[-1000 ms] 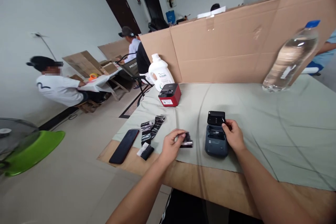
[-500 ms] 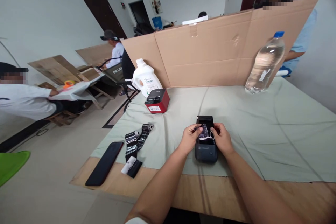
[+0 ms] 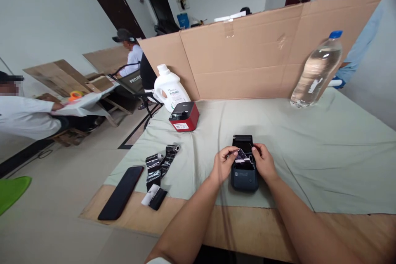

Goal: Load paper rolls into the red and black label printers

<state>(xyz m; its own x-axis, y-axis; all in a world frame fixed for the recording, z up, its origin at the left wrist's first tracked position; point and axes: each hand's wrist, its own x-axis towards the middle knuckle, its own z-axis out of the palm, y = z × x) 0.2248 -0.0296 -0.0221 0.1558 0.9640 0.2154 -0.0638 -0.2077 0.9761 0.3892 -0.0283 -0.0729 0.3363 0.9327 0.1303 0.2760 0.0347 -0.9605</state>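
Observation:
A small dark label printer (image 3: 246,183) lies on the green cloth before me with its lid open toward the far side. My left hand (image 3: 224,163) pinches a piece of dark shiny ribbon film (image 3: 240,155) over the open compartment. Beside the film, a small pale ring-shaped roll end (image 3: 251,159) shows at the compartment's right side. My right hand (image 3: 264,163) is curled at the printer's right edge, thumb by the lid hinge; its far fingers are hidden. To the left lie unrolled black ribbons (image 3: 154,169) on small cores, with a black and white end piece (image 3: 154,196).
A black phone (image 3: 120,193) lies at the table's left front. Behind it stand a red and black box-shaped device (image 3: 185,117) and a white jug (image 3: 171,90). A water bottle (image 3: 318,72) leans at the back right by a cardboard screen (image 3: 241,62). Other people sit beyond.
My right thumb has moved off the small ring up to the printer's right edge. The film in my left hand sits slightly lower in the compartment. The view has shifted a little.

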